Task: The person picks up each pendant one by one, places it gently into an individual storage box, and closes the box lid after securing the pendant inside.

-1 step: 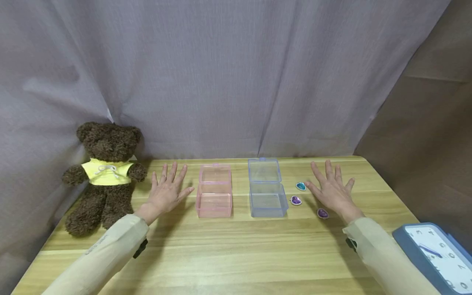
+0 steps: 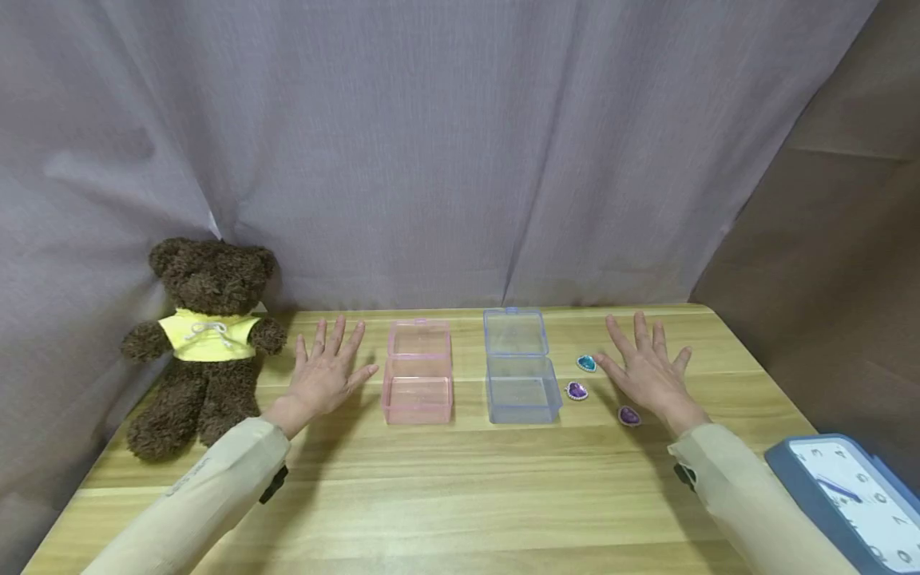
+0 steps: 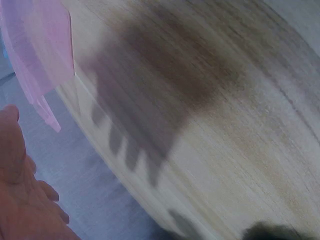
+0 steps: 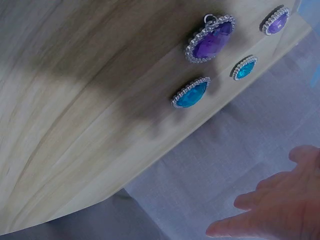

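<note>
My left hand (image 2: 323, 382) is held above the table with its fingers spread, between the teddy bear (image 2: 212, 295) in a yellow top and a pink clear plastic box (image 2: 419, 401) whose lid stands open. Beside that box is a blue clear plastic box (image 2: 523, 401), its lid open too. My right hand (image 2: 650, 379), fingers also spread, hovers over heart-shaped gem pendants with silver rims. In the right wrist view I see a large purple pendant (image 4: 212, 41), a smaller purple one (image 4: 276, 23) and two blue pendants (image 4: 192, 94). One blue pendant is hidden behind my right hand in the head view.
A blue-framed clock (image 2: 855, 499) with a white face lies at the right edge of the wooden table (image 2: 460, 495). Grey curtain (image 2: 431, 160) hangs along the back, and brown cloth (image 2: 841, 239) closes off the right side.
</note>
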The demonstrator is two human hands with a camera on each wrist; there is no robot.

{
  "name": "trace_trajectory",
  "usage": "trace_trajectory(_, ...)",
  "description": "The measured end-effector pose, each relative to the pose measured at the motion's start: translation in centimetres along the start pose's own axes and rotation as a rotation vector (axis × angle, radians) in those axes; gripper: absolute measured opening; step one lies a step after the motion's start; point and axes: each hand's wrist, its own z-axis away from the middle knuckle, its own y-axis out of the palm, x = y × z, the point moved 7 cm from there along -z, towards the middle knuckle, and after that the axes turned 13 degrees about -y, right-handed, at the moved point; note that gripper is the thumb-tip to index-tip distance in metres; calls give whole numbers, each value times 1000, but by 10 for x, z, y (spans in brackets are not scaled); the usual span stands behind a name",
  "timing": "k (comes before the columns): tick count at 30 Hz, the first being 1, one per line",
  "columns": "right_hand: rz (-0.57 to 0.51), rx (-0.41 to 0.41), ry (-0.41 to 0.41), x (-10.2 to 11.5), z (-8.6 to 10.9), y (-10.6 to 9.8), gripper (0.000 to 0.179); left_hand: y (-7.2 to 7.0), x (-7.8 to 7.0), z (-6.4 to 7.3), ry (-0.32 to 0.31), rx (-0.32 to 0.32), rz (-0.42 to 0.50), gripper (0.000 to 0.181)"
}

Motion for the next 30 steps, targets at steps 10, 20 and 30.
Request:
trace_trajectory(10, 5, 11, 8, -2, 3, 0, 75, -1, 0, 1, -1, 0, -4, 73)
trace_trajectory(20, -62, -104, -56, -4, 9, -8, 56, 5, -3, 8, 47, 124, 400, 83)
trace_trajectory(30, -255, 50, -93, -17, 36, 17, 14, 41, -20, 18, 80, 456, 977, 112)
